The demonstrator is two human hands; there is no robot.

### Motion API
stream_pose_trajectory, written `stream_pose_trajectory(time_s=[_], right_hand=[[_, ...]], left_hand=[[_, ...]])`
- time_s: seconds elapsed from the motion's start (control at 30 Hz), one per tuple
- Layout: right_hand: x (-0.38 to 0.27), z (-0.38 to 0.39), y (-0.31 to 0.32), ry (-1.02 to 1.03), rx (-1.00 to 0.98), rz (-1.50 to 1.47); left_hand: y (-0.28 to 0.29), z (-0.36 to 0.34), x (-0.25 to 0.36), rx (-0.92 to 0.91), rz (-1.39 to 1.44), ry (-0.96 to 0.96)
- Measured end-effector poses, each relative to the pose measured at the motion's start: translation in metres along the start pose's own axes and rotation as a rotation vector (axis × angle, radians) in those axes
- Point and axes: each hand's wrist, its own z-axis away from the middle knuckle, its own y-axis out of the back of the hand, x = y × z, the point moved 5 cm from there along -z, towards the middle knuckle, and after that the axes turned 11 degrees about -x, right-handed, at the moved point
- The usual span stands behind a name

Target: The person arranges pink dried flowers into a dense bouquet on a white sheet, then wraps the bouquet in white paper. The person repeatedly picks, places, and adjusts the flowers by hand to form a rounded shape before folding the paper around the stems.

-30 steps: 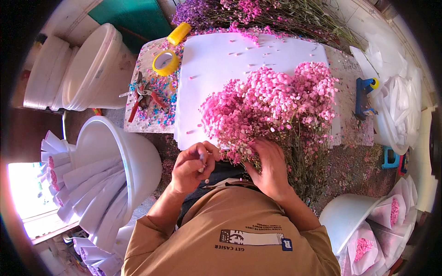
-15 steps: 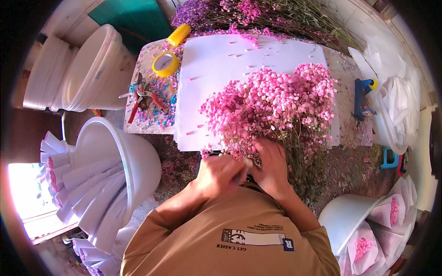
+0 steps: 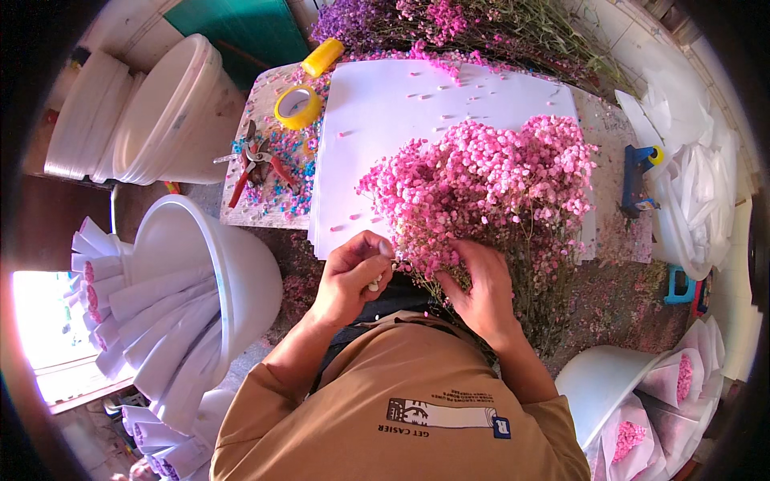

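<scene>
A full bunch of pink baby's breath (image 3: 489, 176) leans over the near edge of a stack of white paper (image 3: 377, 112), its green stems hanging toward my lap. My right hand (image 3: 484, 293) is at the bunch's lower left side, fingers curled into the blossoms and thumb below, gripping part of it; the fingertips are partly hidden among flowers. Left of it, apart from the bunch, my left hand (image 3: 353, 276) is closed, with small pale flower bits (image 3: 374, 283) showing between the fingers. Several loose pink petals lie scattered over the paper.
Pruning shears (image 3: 261, 166), yellow tape (image 3: 297, 107) and a yellow roll (image 3: 322, 57) lie at the table's left. A blue tape dispenser (image 3: 636, 180) stands right. White buckets (image 3: 210, 256) hold paper-wrapped bunches on both sides. More dried flowers (image 3: 513, 36) lie along the back.
My left hand has drawn away from my right hand to the left and slightly up, and pale bits now show in it. My right hand stays at the bunch.
</scene>
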Motion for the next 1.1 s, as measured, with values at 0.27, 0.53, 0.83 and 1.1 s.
stream_pose_trajectory(time_s=[0.27,0.53,0.83,1.1], right_hand=[[-0.023,-0.005,0.015,-0.008,0.015,0.182],[0.004,-0.023,0.019,0.006,0.066,0.145],[0.013,-0.021,0.023,-0.023,0.135,0.116],[-0.026,-0.024,0.012,0.087,0.006,0.199]], left_hand=[[-0.032,-0.02,0.01,0.026,-1.587,-0.405],[-0.054,0.008,0.022,-0.016,-1.59,-0.598],[0.063,0.016,0.023,0.151,-0.168,-0.249],[0.066,-0.002,0.04,0.075,0.313,-0.263]])
